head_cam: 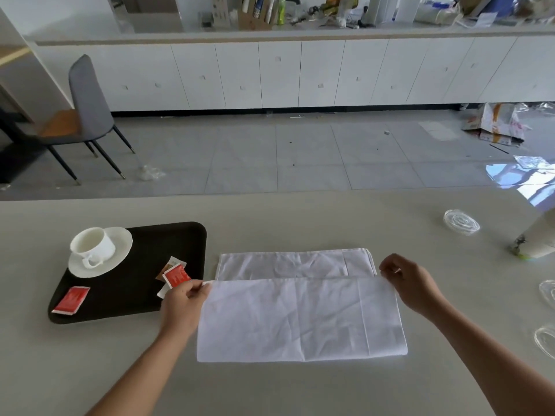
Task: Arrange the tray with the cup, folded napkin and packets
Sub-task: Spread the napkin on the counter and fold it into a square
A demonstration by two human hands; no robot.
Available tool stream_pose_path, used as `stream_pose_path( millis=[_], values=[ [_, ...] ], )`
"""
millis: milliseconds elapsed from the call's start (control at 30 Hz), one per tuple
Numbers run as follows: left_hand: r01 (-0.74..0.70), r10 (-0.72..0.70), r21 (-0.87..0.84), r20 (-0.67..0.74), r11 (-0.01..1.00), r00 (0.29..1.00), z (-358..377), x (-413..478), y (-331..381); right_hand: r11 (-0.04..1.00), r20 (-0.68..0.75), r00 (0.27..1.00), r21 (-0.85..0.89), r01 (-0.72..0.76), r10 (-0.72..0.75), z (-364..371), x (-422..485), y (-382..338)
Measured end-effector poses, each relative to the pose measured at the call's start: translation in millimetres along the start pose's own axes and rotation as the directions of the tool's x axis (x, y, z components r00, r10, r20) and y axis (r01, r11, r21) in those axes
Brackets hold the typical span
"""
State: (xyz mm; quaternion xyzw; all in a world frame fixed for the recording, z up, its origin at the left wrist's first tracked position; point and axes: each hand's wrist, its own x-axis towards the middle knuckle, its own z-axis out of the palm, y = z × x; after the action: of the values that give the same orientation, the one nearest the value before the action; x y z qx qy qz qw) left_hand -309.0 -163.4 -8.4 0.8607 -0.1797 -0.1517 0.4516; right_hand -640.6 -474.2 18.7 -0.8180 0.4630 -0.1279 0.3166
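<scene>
Currently left hand (184, 301) pinching left corner of white napkin (300, 319) between fingertips, right hand (411, 283) pinching right corner, upper layer lying partly folded on table (270, 217), napkin sitting just right of black tray (180, 235), cup (91, 243) and red packets (71, 300) resting on tray.

Bright, even daylight; window glare on floor (519, 175) at right; wide-angle edge bending; slight softness.
</scene>
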Motion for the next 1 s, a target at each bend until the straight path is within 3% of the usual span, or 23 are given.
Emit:
stream_pose_path(
  millis=[567,867,1000],
  values=[
    [0.038,-0.029,0.172,-0.056,0.984,0.998,59.2,95.7,5.3,0.983,0.010,0.996,-0.167,-0.081,0.083,41.6,109.4,3.3],
    [-0.159,0.170,0.386,0.005,0.909,0.985,78.8,115.5,16.7,0.959,-0.054,0.994,-0.273,0.077,-0.095,51.9,124.2,19.1],
    [-0.205,0.196,0.439,0.066,0.875,0.978,78.2,121.8,14.6,0.951,-0.056,0.994,-0.299,0.073,-0.094,53.4,124.6,26.8]
  ],
)
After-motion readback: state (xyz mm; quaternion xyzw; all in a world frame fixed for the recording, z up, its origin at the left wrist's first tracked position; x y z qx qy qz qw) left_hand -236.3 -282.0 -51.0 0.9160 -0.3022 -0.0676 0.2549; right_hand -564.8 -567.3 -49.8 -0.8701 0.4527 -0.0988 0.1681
